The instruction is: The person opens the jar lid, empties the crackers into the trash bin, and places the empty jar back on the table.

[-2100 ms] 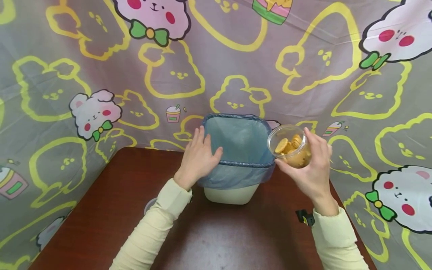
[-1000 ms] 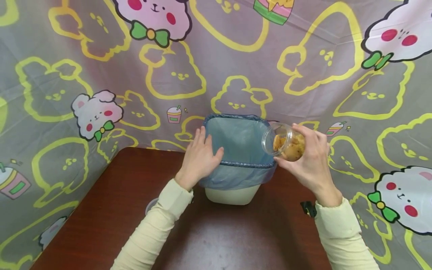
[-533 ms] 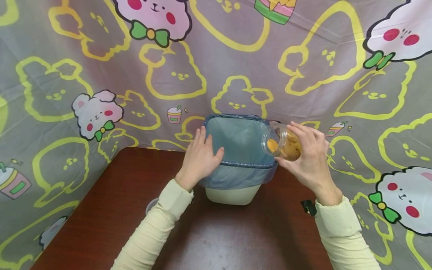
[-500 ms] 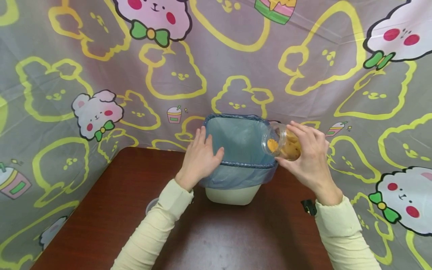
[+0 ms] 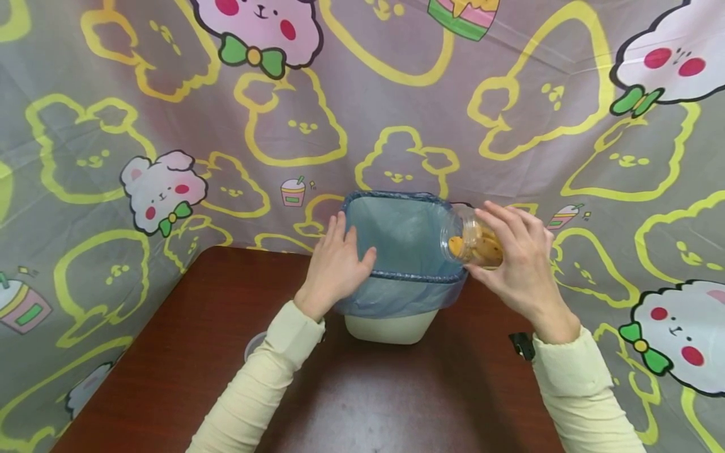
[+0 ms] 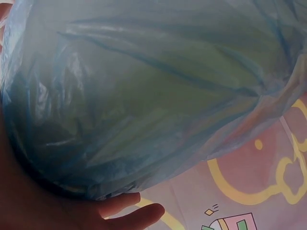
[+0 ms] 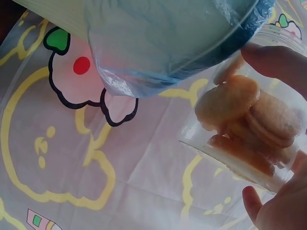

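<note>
My right hand (image 5: 518,264) grips a clear plastic jar (image 5: 452,234), tilted so its mouth points left over the right rim of a bin (image 5: 391,328). Round golden-brown cookies (image 5: 484,245) lie inside; one sits near the jar's mouth. In the right wrist view the cookies (image 7: 249,120) show in a heap through the jar wall, with fingers and thumb around it. A blue plastic bag (image 5: 396,296) lines the bin and folds over its rim. My left hand (image 5: 335,270) rests at the bin's left rim, fingers straight. The left wrist view shows those fingertips (image 6: 144,215) beside the bag.
The bin stands on a dark red-brown table (image 5: 362,402). A round, pale lid-like item (image 5: 255,345) lies partly hidden behind the left sleeve. Patterned cartoon cloth (image 5: 396,94) hangs around the back and sides of the table.
The right hand has tipped the jar from nearly upright to lying leftward over the bin's rim, and cookies have slid toward its mouth. The left hand has stayed in place.
</note>
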Demonstrator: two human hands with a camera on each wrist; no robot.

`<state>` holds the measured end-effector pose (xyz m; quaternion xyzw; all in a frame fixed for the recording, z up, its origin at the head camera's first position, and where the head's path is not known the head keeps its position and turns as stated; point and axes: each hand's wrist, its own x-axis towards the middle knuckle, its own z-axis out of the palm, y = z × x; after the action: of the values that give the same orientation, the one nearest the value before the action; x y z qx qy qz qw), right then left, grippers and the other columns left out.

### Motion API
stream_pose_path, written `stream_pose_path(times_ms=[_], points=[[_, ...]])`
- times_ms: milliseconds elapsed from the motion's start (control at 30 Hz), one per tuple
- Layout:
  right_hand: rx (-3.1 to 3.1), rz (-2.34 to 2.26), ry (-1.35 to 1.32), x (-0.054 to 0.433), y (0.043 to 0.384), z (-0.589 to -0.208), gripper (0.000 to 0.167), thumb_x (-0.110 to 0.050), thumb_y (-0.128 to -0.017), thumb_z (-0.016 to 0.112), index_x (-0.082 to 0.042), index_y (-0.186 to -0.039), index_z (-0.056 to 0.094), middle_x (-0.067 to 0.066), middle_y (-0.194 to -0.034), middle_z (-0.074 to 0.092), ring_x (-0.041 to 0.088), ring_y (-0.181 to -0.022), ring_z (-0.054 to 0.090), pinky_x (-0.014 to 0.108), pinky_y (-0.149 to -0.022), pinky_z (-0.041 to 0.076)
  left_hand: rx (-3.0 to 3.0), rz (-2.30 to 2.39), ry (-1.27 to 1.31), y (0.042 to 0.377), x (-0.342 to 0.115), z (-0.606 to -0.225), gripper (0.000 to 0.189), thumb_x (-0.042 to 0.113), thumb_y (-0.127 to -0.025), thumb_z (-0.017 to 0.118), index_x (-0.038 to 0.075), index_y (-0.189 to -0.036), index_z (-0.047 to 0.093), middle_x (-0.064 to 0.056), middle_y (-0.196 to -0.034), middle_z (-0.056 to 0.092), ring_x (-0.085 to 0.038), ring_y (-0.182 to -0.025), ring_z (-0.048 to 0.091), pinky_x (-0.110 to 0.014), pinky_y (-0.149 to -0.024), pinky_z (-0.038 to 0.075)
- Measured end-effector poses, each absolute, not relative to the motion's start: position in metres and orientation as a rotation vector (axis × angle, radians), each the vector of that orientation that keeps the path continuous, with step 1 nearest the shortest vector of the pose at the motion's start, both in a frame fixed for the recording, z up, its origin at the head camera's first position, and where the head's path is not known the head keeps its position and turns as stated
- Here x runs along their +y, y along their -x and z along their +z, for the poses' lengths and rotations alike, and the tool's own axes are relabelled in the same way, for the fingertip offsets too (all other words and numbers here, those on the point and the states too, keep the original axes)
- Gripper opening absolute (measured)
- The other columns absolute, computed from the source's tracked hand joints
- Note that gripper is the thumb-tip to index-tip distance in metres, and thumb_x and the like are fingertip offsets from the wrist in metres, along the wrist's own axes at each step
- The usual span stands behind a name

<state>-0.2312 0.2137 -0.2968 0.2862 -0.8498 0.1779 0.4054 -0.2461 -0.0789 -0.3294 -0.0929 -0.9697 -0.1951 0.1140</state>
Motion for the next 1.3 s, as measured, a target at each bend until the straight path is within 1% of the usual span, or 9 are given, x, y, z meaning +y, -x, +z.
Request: stream_pose_path(times_ms=[433, 733, 1033, 1167, 1300], points=[[-2.213, 0.334, -0.76, 0.2163, 0.229, -0.2903, 0.097, -0.005, -0.047, 0.093, -0.014, -0.135, 0.053, 0.014, -0.142, 0.049, 0.041, -0.127, 0.037, 0.064, -0.093, 0.027, -2.847, -0.576, 0.268, 0.2456, -0.0787, -0.3291, 0.069, 0.05, -0.096, 0.038, -0.001, -0.143, 0.043, -0.018, -0.162, 0.01, -0.032, -0.151, 0.009, -0.053, -0.117, 0.024], [-2.22, 0.266, -0.794, 0.2164, 0.2308, -0.2896, 0.1, -0.005, -0.046, 0.095, -0.015, -0.135, 0.052, 0.013, -0.142, 0.048, 0.041, -0.129, 0.037, 0.064, -0.092, 0.027, -2.844, -0.578, 0.275, 0.2458, -0.0786, -0.3298, 0.069, 0.05, -0.096, 0.038, -0.001, -0.143, 0.043, -0.019, -0.162, 0.01, -0.032, -0.151, 0.008, -0.053, -0.116, 0.025], [-2.223, 0.224, -0.808, 0.2153, 0.2313, -0.2885, 0.097, -0.005, -0.047, 0.094, -0.014, -0.134, 0.054, 0.013, -0.143, 0.048, 0.04, -0.132, 0.036, 0.065, -0.092, 0.028, -2.84, -0.564, 0.273, 0.2467, -0.0787, -0.3303, 0.069, 0.05, -0.096, 0.039, -0.001, -0.143, 0.044, -0.019, -0.162, 0.011, -0.033, -0.15, 0.01, -0.053, -0.116, 0.026], [-2.232, 0.205, -0.805, 0.2146, 0.2317, -0.2883, 0.098, -0.006, -0.046, 0.095, -0.015, -0.134, 0.054, 0.013, -0.143, 0.048, 0.04, -0.132, 0.035, 0.066, -0.092, 0.028, -2.844, -0.569, 0.269, 0.2464, -0.0787, -0.33, 0.069, 0.051, -0.096, 0.039, -0.001, -0.143, 0.043, -0.019, -0.162, 0.01, -0.032, -0.151, 0.008, -0.053, -0.116, 0.026], [-2.241, 0.199, -0.798, 0.2147, 0.2316, -0.2885, 0.099, -0.006, -0.045, 0.095, -0.015, -0.135, 0.053, 0.013, -0.143, 0.047, 0.04, -0.132, 0.035, 0.065, -0.092, 0.027, -2.839, -0.574, 0.27, 0.2467, -0.0786, -0.3307, 0.069, 0.05, -0.096, 0.039, -0.001, -0.142, 0.044, -0.019, -0.161, 0.011, -0.033, -0.15, 0.01, -0.054, -0.115, 0.026]])
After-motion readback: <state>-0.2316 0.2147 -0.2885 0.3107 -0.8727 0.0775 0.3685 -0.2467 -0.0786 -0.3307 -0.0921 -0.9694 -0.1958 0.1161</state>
